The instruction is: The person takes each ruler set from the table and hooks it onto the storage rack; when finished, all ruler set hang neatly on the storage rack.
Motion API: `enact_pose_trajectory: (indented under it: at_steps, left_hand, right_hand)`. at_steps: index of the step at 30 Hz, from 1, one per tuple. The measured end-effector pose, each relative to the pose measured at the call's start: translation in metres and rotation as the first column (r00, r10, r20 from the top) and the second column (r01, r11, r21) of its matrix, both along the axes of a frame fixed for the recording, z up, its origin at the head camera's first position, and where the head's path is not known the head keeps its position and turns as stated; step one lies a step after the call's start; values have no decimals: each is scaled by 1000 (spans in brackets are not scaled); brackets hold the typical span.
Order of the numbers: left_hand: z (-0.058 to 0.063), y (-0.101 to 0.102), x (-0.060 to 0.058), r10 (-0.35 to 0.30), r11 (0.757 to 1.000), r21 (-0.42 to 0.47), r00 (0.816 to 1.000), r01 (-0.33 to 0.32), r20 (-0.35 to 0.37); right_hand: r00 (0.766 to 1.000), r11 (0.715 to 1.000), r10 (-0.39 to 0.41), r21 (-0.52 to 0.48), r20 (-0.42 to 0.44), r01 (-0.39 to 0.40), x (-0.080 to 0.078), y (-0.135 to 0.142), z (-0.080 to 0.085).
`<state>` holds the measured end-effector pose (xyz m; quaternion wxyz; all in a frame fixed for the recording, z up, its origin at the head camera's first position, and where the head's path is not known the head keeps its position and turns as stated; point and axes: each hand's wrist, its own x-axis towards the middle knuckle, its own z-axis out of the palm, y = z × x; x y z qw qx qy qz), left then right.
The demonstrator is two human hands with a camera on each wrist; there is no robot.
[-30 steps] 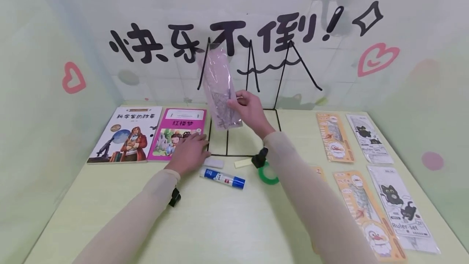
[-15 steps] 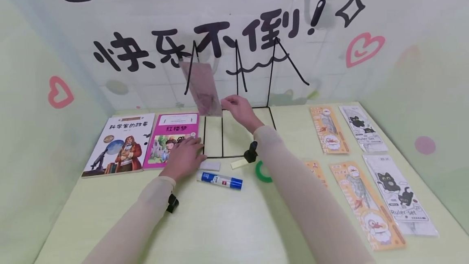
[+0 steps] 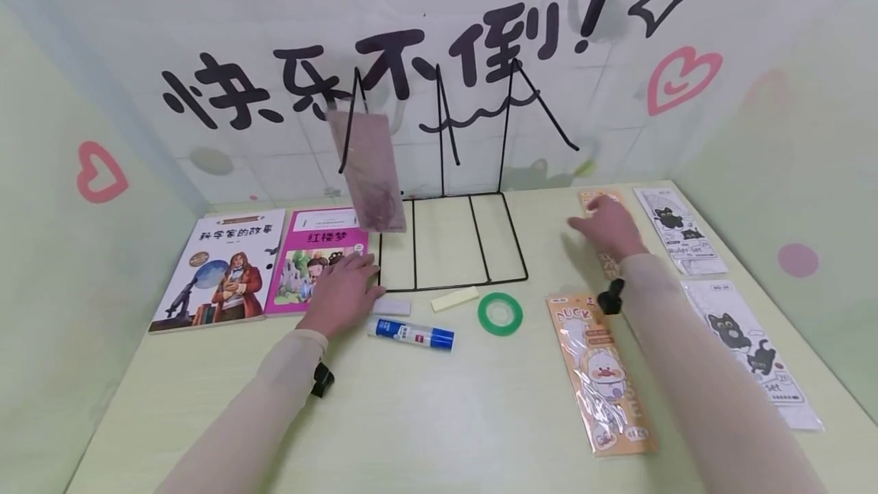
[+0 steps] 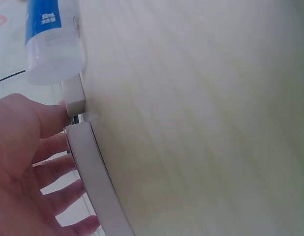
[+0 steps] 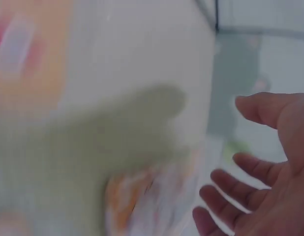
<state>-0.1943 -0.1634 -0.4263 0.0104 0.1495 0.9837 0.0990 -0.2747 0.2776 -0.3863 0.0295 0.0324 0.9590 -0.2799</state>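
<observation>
My left hand (image 3: 343, 292) lies with relaxed fingers on the pink book (image 3: 299, 273), beside the black wire rack (image 3: 525, 277). In the left wrist view, its fingers reach over the book's pale edge, close to the glue stick (image 4: 48, 29). A pinkish, see-through packet (image 3: 373, 174) hangs from the rack's left prong, slightly tilted. Empty, my right hand (image 3: 607, 227) hovers with spread fingers over the far orange packet (image 3: 593, 197), hiding much of it. The right wrist view has the same hand (image 5: 260, 177) near a blurred orange packet (image 5: 142, 201).
Left of the pink book lies a white book (image 3: 222, 265). Before the rack are a white eraser (image 3: 391, 306), a cream eraser (image 3: 455, 299) and green tape (image 3: 483, 314). At right lie an orange duck packet (image 3: 604, 380) and two ruler-set packets (image 3: 675, 227), partly behind the right forearm.
My right hand has let go of the pinkish packet, which now hangs on the rack's left prong, and has moved right to the orange packets. The left hand has stayed on the pink book.
</observation>
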Motion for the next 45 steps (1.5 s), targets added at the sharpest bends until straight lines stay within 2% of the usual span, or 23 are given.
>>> enact_pose_trajectory:
  at_steps: [3,5,8,11,15,22,26,30,34,39,42,45]
  left_hand:
    - [0,0,0,-2,1000,3,1000,2,2]
    - [0,0,-1,-4,1000,-4,1000,4,2]
    - [0,-1,-1,-2,1000,-13,1000,2,-3]
    - [0,-1,-2,-2,1000,-19,1000,2,-10]
    - [-1,-1,-2,-6,1000,-24,1000,6,-4]
    - [0,-3,-2,-1,1000,-20,1000,1,17]
    - [0,-3,-1,2,1000,-22,1000,-1,25]
    - [1,-3,-1,-2,1000,-22,1000,2,26]
    - [1,-4,0,3,1000,-19,1000,-2,15]
    - [2,-5,1,-1,1000,-4,1000,1,-4]
    - [3,-4,0,-2,1000,-8,1000,2,-1]
    - [3,-4,0,9,1000,-17,1000,-9,10]
  right_hand:
    - [993,989,-100,116,55,94,10,36,-3]
    - [984,979,-143,162,108,125,15,50,-5]
    - [974,973,-154,194,165,121,21,59,-6]
    - [975,977,-137,188,178,103,23,60,-6]
    - [972,985,-126,139,197,99,23,58,-6]
    - [948,987,-159,42,275,154,13,58,-12]
    - [959,982,-143,-86,245,169,14,60,-11]
    - [974,958,-138,-224,181,177,19,55,-3]
    - [990,948,-105,-292,97,129,27,42,9]
    - [1000,937,9,-348,-12,-12,43,17,28]
    - [993,900,99,-421,-57,-114,56,-6,42]
    - [972,842,207,-486,-106,-233,67,-35,57]
